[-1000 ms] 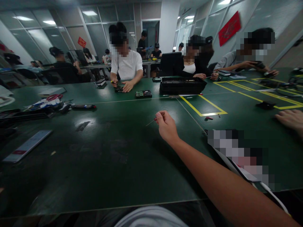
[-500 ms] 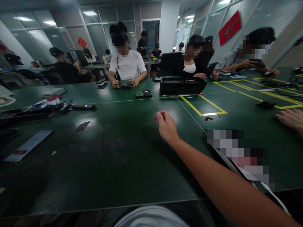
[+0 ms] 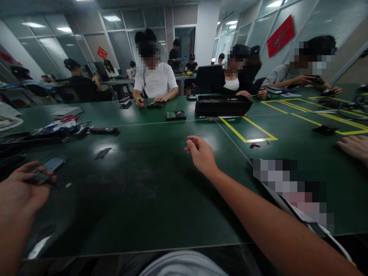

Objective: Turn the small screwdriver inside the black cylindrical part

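My left hand (image 3: 27, 184) is at the left edge, its fingers curled round a small dark flat piece (image 3: 38, 178), blurred and too unclear to name. Just beyond these fingers lies a phone-like slab (image 3: 54, 164), partly covered by the hand. My right hand (image 3: 199, 153) is raised over the middle of the green table (image 3: 120, 214). Its fingers pinch a thin screwdriver (image 3: 186, 143), of which only a faint shaft shows.
Ahead are a circuit-board device (image 3: 176, 114) and a long black bin (image 3: 222, 105). Tools with red-handled scissors (image 3: 69, 118) and a dark pen-like tool (image 3: 104, 130) lie left. A co-worker's hand (image 3: 355, 146) rests right. Several people sit across.
My left hand has come into view from the left with a dark piece in it. My right hand has turned slightly, so the screwdriver shaft shows less. The person opposite has moved a hand.
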